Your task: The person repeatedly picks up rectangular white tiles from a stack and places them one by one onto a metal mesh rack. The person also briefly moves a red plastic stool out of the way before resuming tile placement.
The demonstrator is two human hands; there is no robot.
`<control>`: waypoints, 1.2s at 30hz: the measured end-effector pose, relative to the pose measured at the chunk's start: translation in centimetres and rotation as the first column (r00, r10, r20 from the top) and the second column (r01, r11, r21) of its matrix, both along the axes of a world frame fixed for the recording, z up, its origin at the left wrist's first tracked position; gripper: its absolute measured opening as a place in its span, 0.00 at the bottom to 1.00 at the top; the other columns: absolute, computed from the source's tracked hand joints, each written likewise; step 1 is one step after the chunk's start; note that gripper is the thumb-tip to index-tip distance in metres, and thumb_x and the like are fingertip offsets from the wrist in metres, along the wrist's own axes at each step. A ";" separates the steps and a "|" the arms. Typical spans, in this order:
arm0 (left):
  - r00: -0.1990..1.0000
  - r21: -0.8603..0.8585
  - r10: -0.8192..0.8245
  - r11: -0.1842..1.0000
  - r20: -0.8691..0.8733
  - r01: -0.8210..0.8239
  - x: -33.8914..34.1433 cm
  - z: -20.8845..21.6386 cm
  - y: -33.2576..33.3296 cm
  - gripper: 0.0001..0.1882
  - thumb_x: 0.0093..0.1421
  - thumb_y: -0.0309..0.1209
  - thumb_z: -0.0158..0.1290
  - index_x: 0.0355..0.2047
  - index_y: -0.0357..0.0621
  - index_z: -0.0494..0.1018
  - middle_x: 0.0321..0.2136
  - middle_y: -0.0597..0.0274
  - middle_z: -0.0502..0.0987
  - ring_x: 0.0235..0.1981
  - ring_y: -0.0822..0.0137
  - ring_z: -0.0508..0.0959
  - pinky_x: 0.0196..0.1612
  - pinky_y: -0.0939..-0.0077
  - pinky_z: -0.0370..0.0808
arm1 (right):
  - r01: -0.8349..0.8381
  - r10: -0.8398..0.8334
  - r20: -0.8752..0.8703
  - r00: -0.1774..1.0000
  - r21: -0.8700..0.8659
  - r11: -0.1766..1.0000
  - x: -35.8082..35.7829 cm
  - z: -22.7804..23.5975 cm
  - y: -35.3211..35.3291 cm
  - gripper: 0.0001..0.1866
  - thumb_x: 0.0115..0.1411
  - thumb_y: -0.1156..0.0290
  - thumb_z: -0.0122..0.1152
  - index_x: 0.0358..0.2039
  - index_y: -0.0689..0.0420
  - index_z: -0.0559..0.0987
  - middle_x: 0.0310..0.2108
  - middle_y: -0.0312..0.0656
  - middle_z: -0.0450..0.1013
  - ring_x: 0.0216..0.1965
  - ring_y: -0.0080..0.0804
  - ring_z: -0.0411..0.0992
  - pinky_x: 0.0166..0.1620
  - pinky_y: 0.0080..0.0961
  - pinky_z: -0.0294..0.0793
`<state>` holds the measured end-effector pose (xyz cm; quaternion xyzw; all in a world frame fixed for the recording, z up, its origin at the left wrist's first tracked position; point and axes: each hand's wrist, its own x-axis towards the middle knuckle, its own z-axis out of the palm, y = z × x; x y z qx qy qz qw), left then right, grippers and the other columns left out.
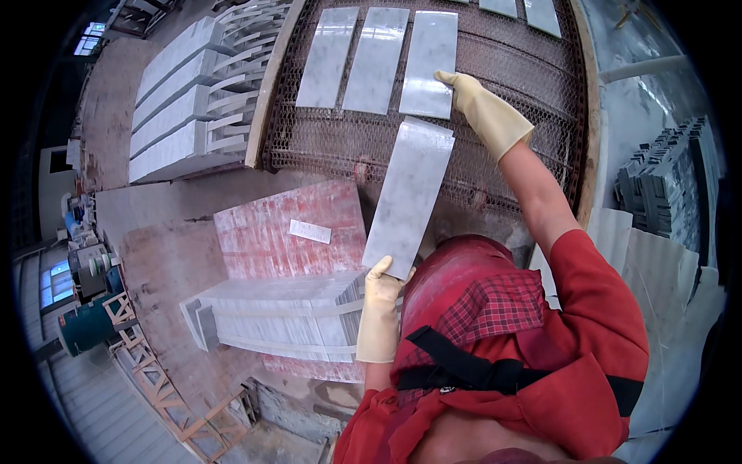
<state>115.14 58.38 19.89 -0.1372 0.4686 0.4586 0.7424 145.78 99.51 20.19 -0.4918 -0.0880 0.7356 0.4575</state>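
My left hand [380, 313], in a cream rubber glove, is closed round the near end of a long grey-white marble tile [411, 193]. That tile slants away from me, its far end close to the mesh conveyor; a second edge shows there, perhaps another tile beneath. My right hand [475, 104], gloved alike, grips the right edge of another marble tile [429, 58] lying on the conveyor [502, 100]. One digit rests on its top face; the other fingers are partly hidden. Left of it lie two similar tiles, a middle one [376, 58] and an outer one [328, 58].
A strapped stack of tiles [286, 317] stands at my left beside a red-white board [263, 232] carrying a small white label [310, 231]. More strapped stacks [178, 100] sit far left. Wooden rails [270, 85] edge the conveyor. Grey slabs [668, 185] are piled at right.
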 end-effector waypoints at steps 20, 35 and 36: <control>0.984 0.257 0.088 0.958 0.154 -0.126 2.5 1.3 1.2 0.35 0.60 0.30 0.61 0.68 0.47 0.66 0.64 0.55 0.74 0.64 0.50 0.74 0.67 0.35 0.68 | -0.082 0.070 0.149 0.986 0.074 0.994 -0.6 1.3 -0.6 0.24 0.71 0.65 0.61 0.61 0.66 0.74 0.60 0.50 0.75 0.61 0.44 0.75 0.67 0.45 0.72; 1.000 0.242 -0.008 0.970 0.027 0.001 -0.1 3.2 1.2 0.30 0.60 0.29 0.63 0.64 0.46 0.70 0.59 0.57 0.78 0.59 0.53 0.78 0.60 0.45 0.75 | 0.013 -0.028 0.190 0.981 0.077 0.997 -0.7 0.2 -0.7 0.20 0.72 0.69 0.59 0.59 0.67 0.74 0.56 0.49 0.77 0.55 0.44 0.78 0.60 0.47 0.79; 0.999 0.231 -0.016 0.973 0.038 0.007 -0.3 3.3 1.2 0.30 0.60 0.29 0.63 0.63 0.46 0.70 0.59 0.57 0.78 0.59 0.53 0.78 0.60 0.45 0.75 | 0.015 -0.029 0.192 0.981 0.075 0.997 -0.6 0.0 -0.7 0.20 0.72 0.69 0.60 0.58 0.68 0.74 0.55 0.49 0.78 0.54 0.44 0.79 0.59 0.47 0.80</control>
